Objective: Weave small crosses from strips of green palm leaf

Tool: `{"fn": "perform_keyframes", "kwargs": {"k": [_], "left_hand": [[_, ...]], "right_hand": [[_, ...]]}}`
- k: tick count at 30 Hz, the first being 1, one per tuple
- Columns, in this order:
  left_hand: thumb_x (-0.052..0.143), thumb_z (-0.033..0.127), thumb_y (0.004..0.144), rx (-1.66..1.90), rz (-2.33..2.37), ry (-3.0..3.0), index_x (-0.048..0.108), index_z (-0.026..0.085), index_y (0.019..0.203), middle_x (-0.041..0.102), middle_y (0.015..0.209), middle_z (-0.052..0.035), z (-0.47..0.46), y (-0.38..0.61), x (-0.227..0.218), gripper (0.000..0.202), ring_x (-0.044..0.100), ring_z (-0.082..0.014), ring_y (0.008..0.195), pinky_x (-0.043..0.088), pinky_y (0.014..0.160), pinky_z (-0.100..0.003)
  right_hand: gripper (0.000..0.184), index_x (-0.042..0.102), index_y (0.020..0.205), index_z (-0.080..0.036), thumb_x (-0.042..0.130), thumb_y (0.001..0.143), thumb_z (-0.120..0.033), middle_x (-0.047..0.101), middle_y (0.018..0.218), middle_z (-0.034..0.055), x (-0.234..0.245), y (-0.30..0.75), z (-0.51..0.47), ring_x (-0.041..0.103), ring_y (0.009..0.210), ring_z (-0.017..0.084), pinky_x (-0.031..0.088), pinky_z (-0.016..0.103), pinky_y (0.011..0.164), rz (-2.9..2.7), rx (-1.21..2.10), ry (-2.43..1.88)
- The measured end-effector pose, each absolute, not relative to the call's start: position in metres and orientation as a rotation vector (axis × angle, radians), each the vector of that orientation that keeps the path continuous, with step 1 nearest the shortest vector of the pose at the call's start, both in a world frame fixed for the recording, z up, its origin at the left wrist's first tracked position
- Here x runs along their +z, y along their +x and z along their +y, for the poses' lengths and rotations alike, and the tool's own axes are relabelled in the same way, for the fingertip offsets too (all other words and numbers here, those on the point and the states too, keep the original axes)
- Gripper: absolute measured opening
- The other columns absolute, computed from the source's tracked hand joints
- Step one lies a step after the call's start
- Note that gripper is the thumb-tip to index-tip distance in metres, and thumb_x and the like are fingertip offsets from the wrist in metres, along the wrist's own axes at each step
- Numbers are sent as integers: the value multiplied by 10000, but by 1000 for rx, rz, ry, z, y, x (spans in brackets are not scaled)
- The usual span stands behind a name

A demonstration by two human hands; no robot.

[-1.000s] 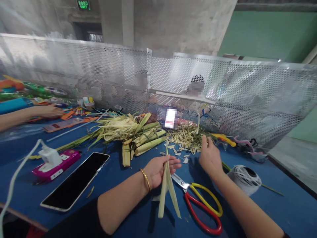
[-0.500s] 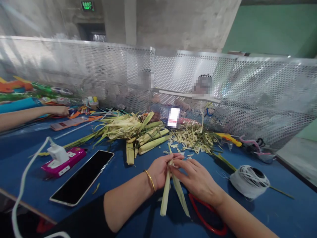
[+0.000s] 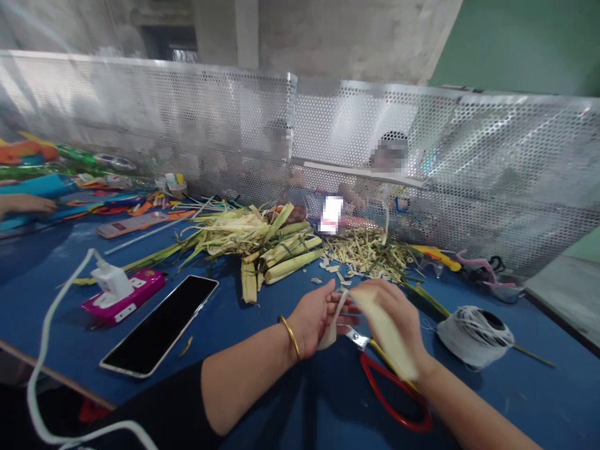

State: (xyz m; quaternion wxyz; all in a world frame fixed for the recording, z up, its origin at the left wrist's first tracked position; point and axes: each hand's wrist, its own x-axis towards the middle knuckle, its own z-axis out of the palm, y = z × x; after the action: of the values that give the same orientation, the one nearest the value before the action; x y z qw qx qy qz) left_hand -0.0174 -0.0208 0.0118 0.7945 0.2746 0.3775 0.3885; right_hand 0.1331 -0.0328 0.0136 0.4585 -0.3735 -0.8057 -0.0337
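Observation:
My right hand (image 3: pixel 398 312) is closed on a folded pale green leaf strip (image 3: pixel 384 337), blurred by motion. One end of the strip hangs down over the back of the fingers, while the other curves toward my left hand (image 3: pixel 316 319). That left hand is turned palm up, with fingers stretched and apart, and the strip's narrow end hangs beside them. Whether they touch it I cannot tell. Under my right hand lie scissors with red handles (image 3: pixel 396 419), partly hidden by hand and strip. A yellow stick-like piece shows beside them.
Ahead lie a heap of leaves and stalks (image 3: pixel 234 231) and a pile of cut scraps (image 3: pixel 370 253). White twine (image 3: pixel 475 337) sits right; a black-screened phone (image 3: pixel 159 325) and a pink power strip (image 3: pixel 126 297) left. A perforated metal screen (image 3: pixel 225 125) stands behind. Another person's hand (image 3: pixel 28 204) is far left.
Both hands held the strip with its two ends hanging down. Now my left hand has opened, and my right has moved right with the strip, swinging it up. The other person's hand moved left.

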Motion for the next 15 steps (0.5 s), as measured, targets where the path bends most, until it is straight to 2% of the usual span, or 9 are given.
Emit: {"fn": "perform_keyframes", "kwargs": {"k": [3,6,8,11,15], "left_hand": [[525,361,862,893,889,788,519,161,891,681,696,-40,-24,-18,13,202,655,-145,580,432,530,-207],[494,322,871,770,798,914,512,164,1020,696,714,-58,-26,-21,15,218,666,-155,585,449,537,-218],[475,307,878,707,769,933,517,154,1085,701,715,-71,-27,-22,16,261,647,-141,544,449,517,-216],[489,299,866,666,770,954,538,147,1126,710,750,-85,-26,-24,16,305,602,-114,480,440,484,-209],[558,319,798,469,645,913,576,135,1096,722,821,-106,-23,-26,15,351,634,-130,546,484,549,-230]], "right_hand": [[199,647,720,-204,611,801,-382,652,688,34,23,141,-26,589,687,193,456,312,662,-1565,435,-1171],[258,658,685,-181,721,657,-430,623,602,14,29,149,-18,551,610,172,447,304,632,-1362,776,-1169],[284,657,663,-173,746,614,-439,617,593,13,30,153,-14,535,589,160,439,299,619,-1328,861,-1163],[289,644,628,-168,729,629,-444,614,588,14,30,154,-14,537,591,155,438,296,616,-1400,920,-1187],[239,618,631,-171,687,673,-396,585,559,-10,35,148,-21,522,544,134,429,276,568,-1568,1028,-1162]]}}
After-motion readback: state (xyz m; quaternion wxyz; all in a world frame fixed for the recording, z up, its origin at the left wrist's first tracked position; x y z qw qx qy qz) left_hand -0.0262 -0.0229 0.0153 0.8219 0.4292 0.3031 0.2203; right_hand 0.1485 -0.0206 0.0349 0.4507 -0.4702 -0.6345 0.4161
